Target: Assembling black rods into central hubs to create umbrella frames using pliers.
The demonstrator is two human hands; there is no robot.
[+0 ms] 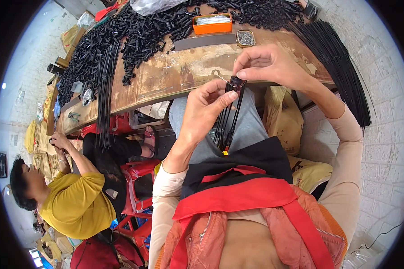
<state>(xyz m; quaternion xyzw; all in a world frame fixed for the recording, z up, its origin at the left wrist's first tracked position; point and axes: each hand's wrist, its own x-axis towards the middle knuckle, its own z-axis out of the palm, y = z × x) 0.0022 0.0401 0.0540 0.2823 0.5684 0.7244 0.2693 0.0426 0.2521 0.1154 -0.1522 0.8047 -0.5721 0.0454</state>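
Over my lap, my left hand (206,107) is closed round a black umbrella frame part (236,82). It has a round dark hub at the top, and several thin black ribs (229,121) hang from it, with a bit of orange and yellow near their lower ends. My right hand (274,67) is just above the hub. Its thumb and forefinger are pinched together close to the hub's top edge; anything between them is too small to make out. A small metal wire ring tool (216,72) shows at the table edge beside my left fingers.
The worn wooden table (166,71) carries heaps of black plastic parts (143,36), an orange tin (212,23) of silver wires and a dish of small metal pieces (245,38). Rib bundles (332,58) overhang its edge. A co-worker in yellow (78,201) sits at left.
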